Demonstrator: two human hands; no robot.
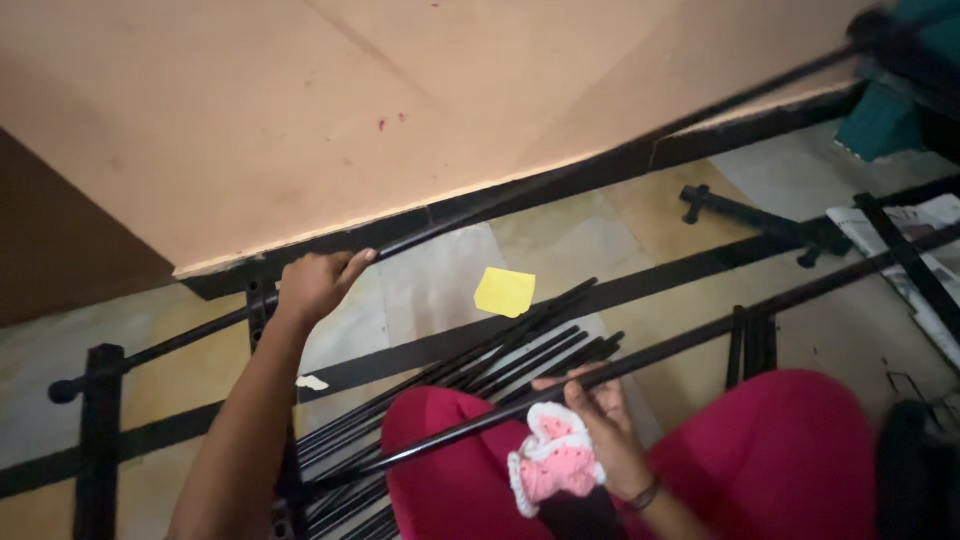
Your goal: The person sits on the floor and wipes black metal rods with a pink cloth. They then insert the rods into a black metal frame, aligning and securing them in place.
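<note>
Hands shut, left point(315, 283) on upper rod point(560, 170), right point(600, 420) on lower rod point(700, 340)

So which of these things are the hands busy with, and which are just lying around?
In hand:
- left hand grips the long black rod
- right hand holds another black rod
- pile of black rods

Lying about:
- yellow paper
- newspaper
- pink crochet piece
</note>
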